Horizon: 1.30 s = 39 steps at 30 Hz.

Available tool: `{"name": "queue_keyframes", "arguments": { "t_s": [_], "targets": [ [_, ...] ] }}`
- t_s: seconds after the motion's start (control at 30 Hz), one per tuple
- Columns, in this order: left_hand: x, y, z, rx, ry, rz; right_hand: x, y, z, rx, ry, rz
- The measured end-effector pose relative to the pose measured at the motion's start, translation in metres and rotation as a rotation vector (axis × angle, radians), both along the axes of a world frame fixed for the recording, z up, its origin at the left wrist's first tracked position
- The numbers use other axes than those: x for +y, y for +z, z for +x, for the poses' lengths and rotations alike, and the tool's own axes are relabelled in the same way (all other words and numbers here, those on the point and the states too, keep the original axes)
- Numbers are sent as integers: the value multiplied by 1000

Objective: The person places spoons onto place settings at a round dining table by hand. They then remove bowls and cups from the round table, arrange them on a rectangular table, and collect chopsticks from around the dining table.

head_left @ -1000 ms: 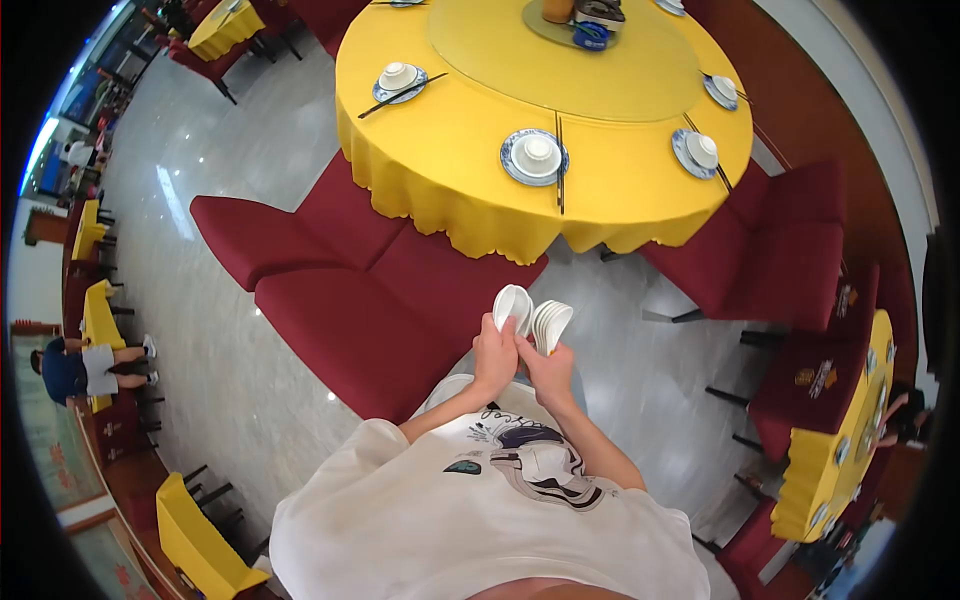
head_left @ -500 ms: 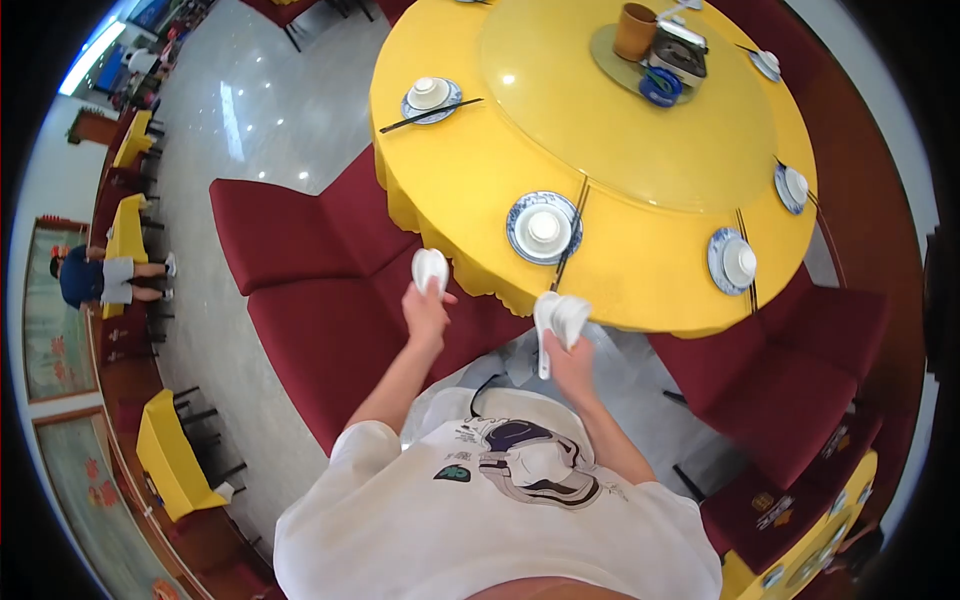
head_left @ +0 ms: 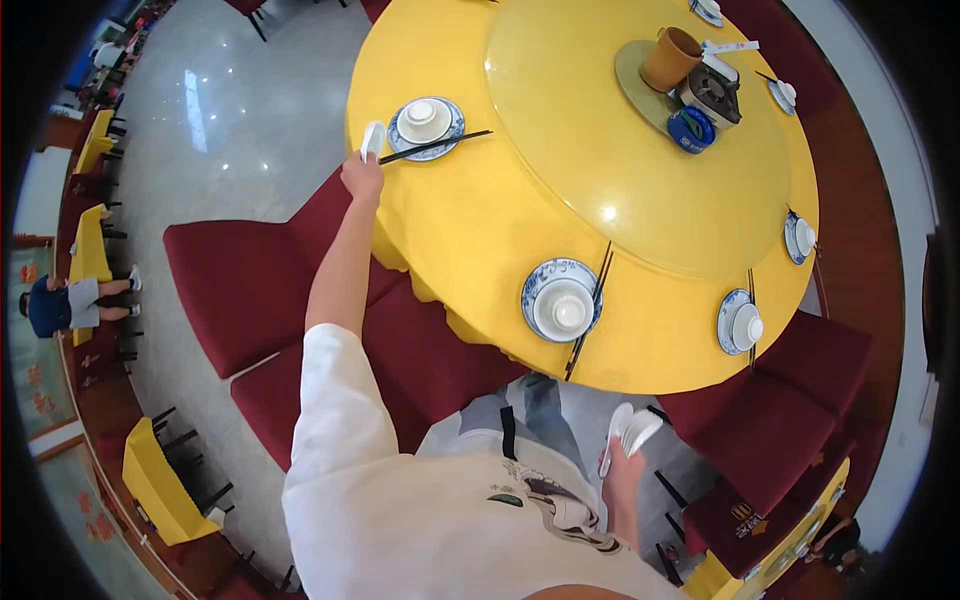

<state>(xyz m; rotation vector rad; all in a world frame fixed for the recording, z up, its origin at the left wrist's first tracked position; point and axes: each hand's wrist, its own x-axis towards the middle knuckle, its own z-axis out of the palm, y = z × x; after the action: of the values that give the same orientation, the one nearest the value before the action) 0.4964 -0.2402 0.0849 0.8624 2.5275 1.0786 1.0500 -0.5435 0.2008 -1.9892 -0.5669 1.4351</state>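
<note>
My left hand (head_left: 362, 180) is stretched out to the far left rim of the round table, closed on a white soup spoon (head_left: 373, 138). The spoon is held up just left of a place setting: a blue-and-white plate (head_left: 456, 112) with a white bowl and cup (head_left: 423, 118) stacked on it, and dark chopsticks (head_left: 455, 142) lying across its front. Low by my right side, my right hand (head_left: 626, 475) grips several white soup spoons (head_left: 638, 428) in a bunch. It is off the table, near the front edge.
A yellow cloth (head_left: 440, 215) covers the table. On the glass turntable (head_left: 570, 130) stand a brown cup (head_left: 671, 60), a small stove (head_left: 712, 95) and a blue round container (head_left: 691, 130). Dark red chairs (head_left: 240, 290) press close on the left and right (head_left: 780, 400). A person (head_left: 60, 305) is far left.
My left hand has reached forward and left with one spoon to the far-left setting. My right hand has dropped back and right with its spoons. The view has shifted too.
</note>
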Motion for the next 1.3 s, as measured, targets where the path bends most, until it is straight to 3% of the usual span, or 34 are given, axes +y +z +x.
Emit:
{"name": "queue_keyframes", "arguments": {
  "t_s": [0.07, 0.23, 0.53, 0.6, 0.8, 0.87, 0.9, 0.97, 1.0, 1.03, 1.1, 1.3],
  "targets": [
    [29, -8, -14, 237, -53, -114, -6, 2, -5, -3, -91, -48],
    [75, -24, -36, 302, -111, -149, 4, 37, -42, -45, -420, -107],
    [91, -40, -41, 357, -376, -64, 9, 27, -53, -17, -286, -139],
    [93, -67, -66, 608, -452, 5, 6, 21, -47, -51, -282, -175],
    [36, 8, -28, 816, -309, 178, 4, 14, -20, -47, -298, -187],
    [-10, 22, 28, 579, -348, -26, 1, 7, -5, -87, -258, -182],
    [-35, 24, 68, 416, -397, 88, -1, 7, 3, -77, -261, -187],
    [-74, 35, 157, -23, -398, -75, 0, 5, 21, 6, -287, -146],
    [-89, 16, 180, -241, -428, -127, 1, 3, 32, 25, -275, -148],
    [-96, 7, 201, -165, -533, -160, 2, 1, 42, 20, -263, -129],
    [-106, 3, 246, -492, -500, -101, 3, -1, 63, 32, -250, -106],
    [-122, -15, 307, -330, -471, -117, 28, -18, 159, 174, -156, -46]
  ]
}}
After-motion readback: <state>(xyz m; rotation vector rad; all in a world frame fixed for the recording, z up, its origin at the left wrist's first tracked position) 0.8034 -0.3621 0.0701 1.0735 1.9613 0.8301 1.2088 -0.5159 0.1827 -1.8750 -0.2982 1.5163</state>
